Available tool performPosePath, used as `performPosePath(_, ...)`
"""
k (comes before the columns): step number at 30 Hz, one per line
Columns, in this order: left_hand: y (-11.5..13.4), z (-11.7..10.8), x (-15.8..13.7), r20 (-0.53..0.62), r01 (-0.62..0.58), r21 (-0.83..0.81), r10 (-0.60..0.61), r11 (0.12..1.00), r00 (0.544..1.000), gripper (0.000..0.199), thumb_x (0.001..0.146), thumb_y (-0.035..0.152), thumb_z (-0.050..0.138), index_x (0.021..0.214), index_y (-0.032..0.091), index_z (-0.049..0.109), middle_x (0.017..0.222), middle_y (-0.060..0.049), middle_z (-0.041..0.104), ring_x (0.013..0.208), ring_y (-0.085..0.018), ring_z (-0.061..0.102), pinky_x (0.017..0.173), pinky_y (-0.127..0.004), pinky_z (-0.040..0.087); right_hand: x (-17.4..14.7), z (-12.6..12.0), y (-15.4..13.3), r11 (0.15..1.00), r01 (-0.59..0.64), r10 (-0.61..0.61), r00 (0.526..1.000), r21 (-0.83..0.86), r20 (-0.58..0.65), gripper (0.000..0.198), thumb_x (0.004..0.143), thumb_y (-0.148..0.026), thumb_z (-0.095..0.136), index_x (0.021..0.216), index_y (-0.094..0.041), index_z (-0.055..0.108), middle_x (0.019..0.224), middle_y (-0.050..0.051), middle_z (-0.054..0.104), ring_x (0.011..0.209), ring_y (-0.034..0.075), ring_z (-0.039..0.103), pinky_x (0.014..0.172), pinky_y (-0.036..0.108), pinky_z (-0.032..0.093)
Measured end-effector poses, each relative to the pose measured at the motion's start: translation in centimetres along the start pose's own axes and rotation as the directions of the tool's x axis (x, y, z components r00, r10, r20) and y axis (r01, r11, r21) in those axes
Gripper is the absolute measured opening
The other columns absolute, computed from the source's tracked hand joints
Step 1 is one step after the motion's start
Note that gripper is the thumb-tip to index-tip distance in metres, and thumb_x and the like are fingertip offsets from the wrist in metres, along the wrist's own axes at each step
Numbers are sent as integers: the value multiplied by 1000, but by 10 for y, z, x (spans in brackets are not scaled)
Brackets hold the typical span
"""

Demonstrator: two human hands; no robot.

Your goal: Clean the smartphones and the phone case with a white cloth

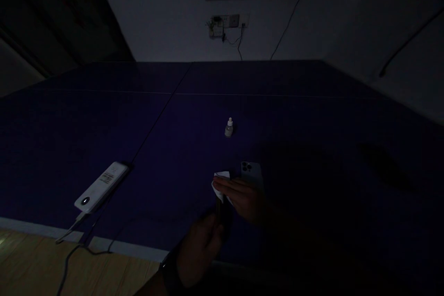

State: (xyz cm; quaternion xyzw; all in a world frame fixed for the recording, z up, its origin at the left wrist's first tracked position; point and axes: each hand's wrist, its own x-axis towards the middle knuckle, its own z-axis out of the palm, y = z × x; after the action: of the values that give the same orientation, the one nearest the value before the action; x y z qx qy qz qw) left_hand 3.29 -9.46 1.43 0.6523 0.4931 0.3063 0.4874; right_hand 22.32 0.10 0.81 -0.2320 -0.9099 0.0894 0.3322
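My left hand (200,246), with a dark band on its wrist, is closed round the near end of a dark, narrow object (218,210). Too little light falls on that object to tell its kind. My right hand (244,198) pinches a white wipe (218,189) and presses it over the object's far end. Behind the right hand lies a phone (252,172), back up with its cameras showing, partly covered by the hand. Farther off stands a small dropper bottle (228,128) with a white cap, upright and touched by neither hand.
A white power bank (101,188) with a cable (71,230) lies at the left of the dark blue table (166,148). A dim, flat dark shape (385,164) is on the right. Wall sockets (229,21) with cords are beyond the table.
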Motion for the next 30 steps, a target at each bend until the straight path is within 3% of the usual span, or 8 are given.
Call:
performPosePath(6, -1, 2, 1, -19, -34, 0, 34, 999, 999, 41, 105, 47, 33, 91, 17, 58, 78, -2, 56, 70, -16, 45, 64, -27, 39, -12, 5, -13, 991, 126, -129, 990, 54, 50, 40, 100, -8, 42, 136, -12, 60, 132, 12, 68, 117, 19, 68, 92, 33, 60)
performPosePath(12, -5, 2, 0, 23, -15, 31, 15, 999, 1000, 41, 104, 49, 34, 92, 17, 57, 78, -2, 53, 69, -16, 45, 60, -26, 37, 3, 0, 4, 999, -46, 46, 999, -4, -22, 45, 97, -3, 39, 135, -14, 62, 130, 12, 69, 116, 19, 69, 96, 34, 60)
performPosePath(17, -7, 4, 0, -17, -29, 56, 30, 998, 999, 40, 105, 47, 33, 88, 18, 55, 75, -1, 54, 65, -15, 43, 60, -27, 36, -7, 1, -11, 994, 101, -100, 995, 39, -23, 38, 100, -8, 40, 130, -12, 63, 128, 13, 70, 116, 20, 69, 94, 35, 60)
performPosePath(19, -5, 4, 1, -18, -41, 61, 42, 997, 999, 41, 105, 47, 32, 88, 17, 55, 74, -1, 54, 65, -15, 42, 60, -27, 36, -8, 4, -12, 994, 102, -101, 995, 50, -27, 39, 100, -7, 40, 131, -13, 63, 128, 12, 71, 115, 19, 69, 93, 35, 60)
performPosePath(23, -3, 2, 0, 16, -41, 64, 40, 997, 999, 42, 105, 48, 31, 93, 17, 57, 80, -3, 57, 68, -16, 46, 62, -27, 37, 3, 8, 2, 996, -72, 74, 996, 48, -41, 44, 96, -3, 41, 130, -17, 65, 130, 11, 70, 116, 20, 68, 97, 37, 59)
performPosePath(26, -9, 0, -2, 20, -73, 126, 71, 989, 997, 37, 105, 42, 32, 92, 18, 57, 76, -2, 57, 66, -16, 48, 59, -26, 37, 11, 5, 6, 951, -254, 264, 964, 175, -37, 45, 94, -4, 42, 127, -21, 68, 124, 8, 73, 112, 19, 71, 98, 35, 59)
performPosePath(30, -17, -5, -2, 46, -299, 330, 302, 895, 952, 19, 98, 25, 45, 83, 20, 54, 68, -1, 54, 61, -16, 48, 57, -27, 36, 10, -14, -8, 832, -378, 431, 901, 406, -44, 36, 96, -13, 48, 125, -22, 68, 122, 9, 73, 111, 21, 71, 93, 32, 61)
